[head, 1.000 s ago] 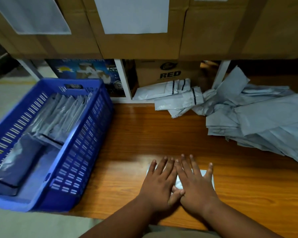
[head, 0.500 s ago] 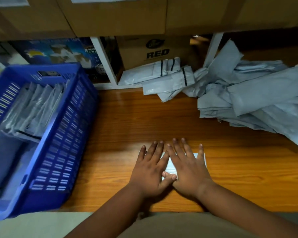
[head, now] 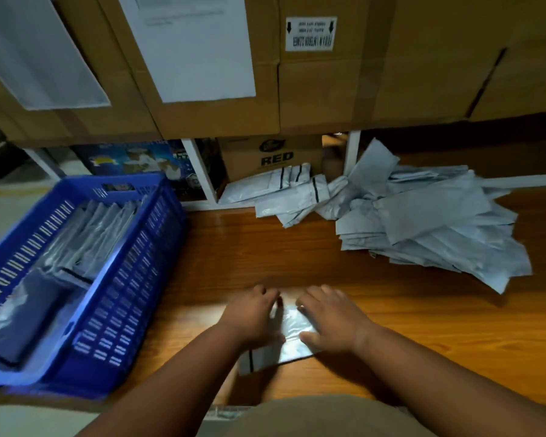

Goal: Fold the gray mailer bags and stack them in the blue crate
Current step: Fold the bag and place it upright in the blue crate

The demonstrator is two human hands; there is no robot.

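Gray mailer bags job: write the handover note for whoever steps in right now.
Left hand and right hand: both grip the folded gray plastic mailer bag on the brown wooden table, fingers curled over its edges.
Done: folded bags stacked in the blue slotted plastic crate, at the table's left.
Left: crate this bag, then fold the loose pile of gray mailer bags at far right.

- The crate [head: 133, 279] at the counter's left edge is showing bright blue, its walls patterned with rows of slots.
- The mailer bags [head: 438, 228] heaped toward the far right corner are looking pale gray, some carrying a thin black stripe.
- The counter [head: 423, 326] is glowing orange-brown with wood grain.
- The boxes [head: 344, 89] are showing plain brown with white labels.
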